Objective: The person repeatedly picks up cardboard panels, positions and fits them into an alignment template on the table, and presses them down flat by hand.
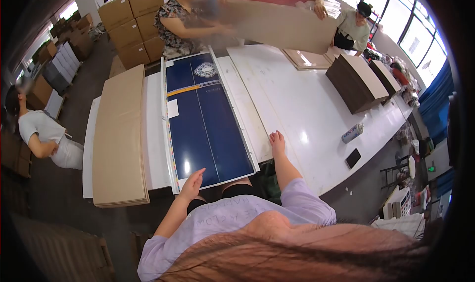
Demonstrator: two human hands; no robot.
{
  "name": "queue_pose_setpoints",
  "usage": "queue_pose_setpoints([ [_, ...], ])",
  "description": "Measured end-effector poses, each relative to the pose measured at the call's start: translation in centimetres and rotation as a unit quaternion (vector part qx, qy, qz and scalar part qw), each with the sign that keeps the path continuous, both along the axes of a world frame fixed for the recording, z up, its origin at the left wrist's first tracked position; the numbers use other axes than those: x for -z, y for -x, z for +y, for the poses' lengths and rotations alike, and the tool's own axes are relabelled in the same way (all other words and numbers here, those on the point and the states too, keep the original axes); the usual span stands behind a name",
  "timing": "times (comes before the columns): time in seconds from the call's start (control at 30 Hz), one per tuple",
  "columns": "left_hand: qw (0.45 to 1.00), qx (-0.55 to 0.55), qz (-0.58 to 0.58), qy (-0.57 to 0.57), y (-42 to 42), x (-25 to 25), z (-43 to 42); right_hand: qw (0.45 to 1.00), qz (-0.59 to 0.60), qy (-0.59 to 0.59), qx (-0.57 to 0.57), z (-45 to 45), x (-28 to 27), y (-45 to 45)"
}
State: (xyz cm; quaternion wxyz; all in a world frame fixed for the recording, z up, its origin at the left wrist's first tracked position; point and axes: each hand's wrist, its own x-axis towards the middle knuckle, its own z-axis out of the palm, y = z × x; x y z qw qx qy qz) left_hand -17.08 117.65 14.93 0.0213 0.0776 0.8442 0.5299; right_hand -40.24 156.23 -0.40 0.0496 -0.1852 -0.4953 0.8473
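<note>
A large dark blue printed sheet (205, 129) lies on the table in front of me, with a white ornate emblem (205, 70) near its far end. Across it runs a yellow strip (183, 90) with a pale, ruler-like continuation. A small white paper (172, 108) rests on its left side. My left hand (192, 184) is at the sheet's near edge, fingers stretched out, holding nothing visible; contact with the sheet is unclear. To the right of the sheet, my right hand (278, 142) hovers over the white tabletop (297, 119), its fingers loosely bent and nothing visible in them.
Brown boards (118, 138) are stacked at left. Across the table, two people handle a large grey-brown board (277, 25); another person (354, 27) stands farther right. Dark-sided board stacks (356, 84), a spray can (352, 133) and a phone (353, 158) occupy the right side.
</note>
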Motion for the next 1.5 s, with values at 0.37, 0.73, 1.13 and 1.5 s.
queue_pose_setpoints([
  [0.37,0.999,0.033,-0.001,-0.012,1.8,-1.2,2.3,1.000,-0.006,0.014,0.000,0.0,0.0,0.1],
  [0.73,1.000,0.020,-0.006,-0.004,0.4,-1.0,1.5,1.000,-0.014,0.025,0.004,0.0,0.1,0.2],
  [1.13,1.000,0.020,-0.022,-0.007,0.4,-0.6,1.9,0.981,-0.005,0.195,0.017,1.4,-0.5,-0.4],
  [1.5,0.998,0.043,-0.041,0.004,1.2,0.2,2.5,0.987,-0.020,0.156,0.016,1.4,-2.1,-0.7],
])
